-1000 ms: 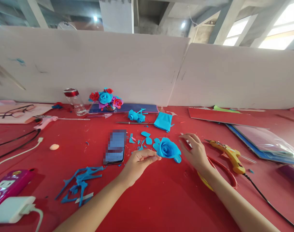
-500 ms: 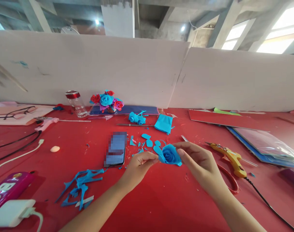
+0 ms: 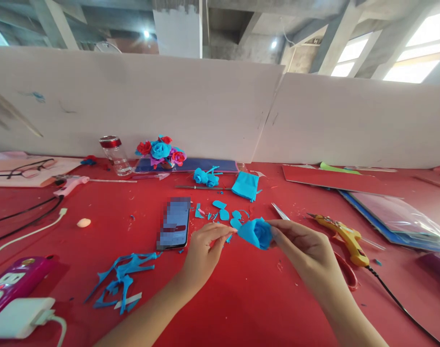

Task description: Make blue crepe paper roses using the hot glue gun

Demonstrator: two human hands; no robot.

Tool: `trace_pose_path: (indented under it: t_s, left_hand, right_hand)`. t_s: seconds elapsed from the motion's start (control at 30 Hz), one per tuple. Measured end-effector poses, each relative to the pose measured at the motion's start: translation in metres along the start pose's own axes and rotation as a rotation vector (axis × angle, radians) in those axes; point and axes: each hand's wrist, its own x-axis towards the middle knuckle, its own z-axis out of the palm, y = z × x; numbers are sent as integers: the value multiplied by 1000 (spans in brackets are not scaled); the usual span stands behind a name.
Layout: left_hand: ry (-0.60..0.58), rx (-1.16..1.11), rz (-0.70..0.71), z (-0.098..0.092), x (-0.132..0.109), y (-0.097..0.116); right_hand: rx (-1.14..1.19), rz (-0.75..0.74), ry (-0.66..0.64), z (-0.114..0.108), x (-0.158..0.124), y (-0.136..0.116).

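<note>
A blue paper rose [image 3: 255,233] is held up between my two hands, over the red table. Its outer petal faces me and its rolled opening is turned to the right. My left hand [image 3: 208,245] pinches at the rose's left end with thumb and forefinger; what exactly lies between those tips is too small to make out. On the other side, the fingers of my right hand [image 3: 303,243] are closed on the rose's right edge. Cut blue petals [image 3: 224,214] lie on the table just behind the rose. Scissors [image 3: 279,212] with red handles lie partly under my right hand.
A phone [image 3: 174,224] and blue paper scraps [image 3: 124,277] lie left of my hands. To the right is a yellow glue gun [image 3: 340,236] with its cord. Farther back are finished blue roses [image 3: 205,177], folded blue paper [image 3: 245,185], a bouquet [image 3: 161,150] and a glass bottle [image 3: 116,156].
The rose has turned from showing its spiral centre to showing its side, opening to the right. My right hand has shifted slightly right and down, uncovering more of the scissor blades.
</note>
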Motion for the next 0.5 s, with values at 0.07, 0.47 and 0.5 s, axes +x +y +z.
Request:
trace_pose_path:
  t_s: [0.07, 0.47, 0.5]
  left_hand:
    - [9, 27, 42, -1, 0, 1]
    - [-5, 53, 87, -1, -1, -2]
    - [-7, 55, 83, -1, -1, -3]
  right_hand:
    - [-1, 16, 2, 0, 1, 0]
    - [340, 211, -178, 0, 6, 8]
    - [373, 220, -177, 1, 7, 10]
